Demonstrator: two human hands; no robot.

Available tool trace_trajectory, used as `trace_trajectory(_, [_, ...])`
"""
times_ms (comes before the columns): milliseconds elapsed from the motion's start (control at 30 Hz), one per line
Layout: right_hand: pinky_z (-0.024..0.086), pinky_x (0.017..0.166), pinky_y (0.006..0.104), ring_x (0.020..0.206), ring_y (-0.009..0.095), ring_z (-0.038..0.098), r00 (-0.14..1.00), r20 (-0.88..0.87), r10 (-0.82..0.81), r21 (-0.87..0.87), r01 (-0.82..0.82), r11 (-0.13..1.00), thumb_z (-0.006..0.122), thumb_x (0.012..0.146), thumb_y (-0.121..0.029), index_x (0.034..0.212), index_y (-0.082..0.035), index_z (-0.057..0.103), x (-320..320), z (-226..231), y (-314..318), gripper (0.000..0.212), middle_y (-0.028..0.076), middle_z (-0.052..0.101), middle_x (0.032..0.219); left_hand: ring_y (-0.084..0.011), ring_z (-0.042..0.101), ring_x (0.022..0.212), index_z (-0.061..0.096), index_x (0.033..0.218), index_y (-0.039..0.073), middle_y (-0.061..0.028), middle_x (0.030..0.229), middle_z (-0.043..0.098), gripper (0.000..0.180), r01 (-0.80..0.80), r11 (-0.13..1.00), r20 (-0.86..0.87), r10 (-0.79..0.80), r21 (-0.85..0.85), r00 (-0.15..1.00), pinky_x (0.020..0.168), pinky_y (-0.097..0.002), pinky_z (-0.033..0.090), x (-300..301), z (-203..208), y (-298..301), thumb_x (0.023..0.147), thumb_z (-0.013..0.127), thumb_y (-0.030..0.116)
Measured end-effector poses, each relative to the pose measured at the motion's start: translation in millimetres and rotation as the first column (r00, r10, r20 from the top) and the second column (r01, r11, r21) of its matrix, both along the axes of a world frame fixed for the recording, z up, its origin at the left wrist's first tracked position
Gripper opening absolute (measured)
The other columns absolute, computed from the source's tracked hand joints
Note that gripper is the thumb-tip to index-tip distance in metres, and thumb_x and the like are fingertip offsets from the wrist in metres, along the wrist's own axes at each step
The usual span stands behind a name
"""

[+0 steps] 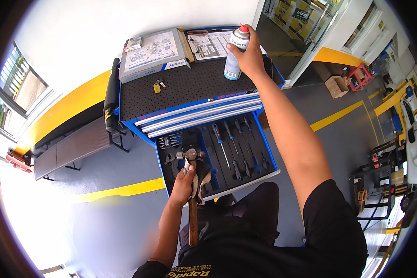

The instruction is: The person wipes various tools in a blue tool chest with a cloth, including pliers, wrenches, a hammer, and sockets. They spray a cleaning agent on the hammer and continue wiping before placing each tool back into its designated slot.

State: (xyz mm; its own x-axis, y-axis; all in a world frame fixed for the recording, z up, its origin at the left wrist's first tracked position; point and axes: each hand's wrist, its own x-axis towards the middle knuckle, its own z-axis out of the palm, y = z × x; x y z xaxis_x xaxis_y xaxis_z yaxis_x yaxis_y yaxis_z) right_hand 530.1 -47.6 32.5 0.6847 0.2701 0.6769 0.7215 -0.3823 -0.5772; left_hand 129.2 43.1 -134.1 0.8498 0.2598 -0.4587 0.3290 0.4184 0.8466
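Note:
My left hand [182, 185] is closed around a hammer [193, 222] with a wooden handle, just below its metal head. A stained rag [202, 189] is bunched in the same hand against the handle. Up at the right, the fingers of my right hand [249, 56] wrap round a white and grey spray can [233, 65] with a red top. The can is upright at the back of the tool chest's black perforated top [190, 85]; whether it rests there or is lifted, I cannot tell. Below the hammer head, an open drawer [263, 178] holds several screwdrivers [221, 147] in foam slots.
A flat cardboard box [148, 53], a printed sheet [211, 45] and keys [157, 87] lie on the chest top. A bench [74, 146] stands along the left wall. A glass door [296, 28] is behind right; a carton [337, 86] and red rack [360, 76] sit beyond.

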Motion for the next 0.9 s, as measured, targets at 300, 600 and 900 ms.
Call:
trace_trajectory(300, [0.053,0.091,0.0439,0.103,0.031,0.067,0.966,-0.144,0.215,-0.19,-0.24,0.952,0.071,0.094,-0.023,0.133,-0.003,0.058,-160,56,-50,0.046,0.013,0.067,0.11,-0.0093,0.051,0.085,0.062,0.113,0.004,0.0002,0.091,0.057,0.049,0.052,0.928,0.147,-0.113,0.369,0.983,0.078,-0.0285,0.046,0,60,4,0.11,0.044,0.049])
trace_trajectory(600, [0.053,0.067,0.0377,0.068,0.026,0.069,0.727,-0.658,0.196,-0.397,-0.557,0.729,0.063,0.098,-0.054,0.101,-0.001,0.063,-314,43,-130,0.053,0.012,0.068,0.071,-0.0281,0.067,0.075,0.059,0.113,0.002,-0.0128,0.078,0.067,0.047,0.397,0.457,-0.04,-0.615,0.796,0.788,0.07,-0.0417,0.052,-28,150,-48,0.099,0.066,0.046])
trace_trajectory(900, [0.05,0.058,0.0305,0.062,0.015,0.064,0.665,-0.727,0.172,-0.086,-0.337,0.938,0.063,0.101,-0.046,0.096,-0.002,0.059,-371,6,-195,0.045,0.006,0.063,0.07,-0.0359,0.069,0.078,0.054,0.101,0.008,-0.01,0.086,0.068,0.031,-0.049,0.01,0.046,-0.582,0.999,0.812,0.067,-0.0475,0.055,-56,132,-104,0.084,0.076,0.022])
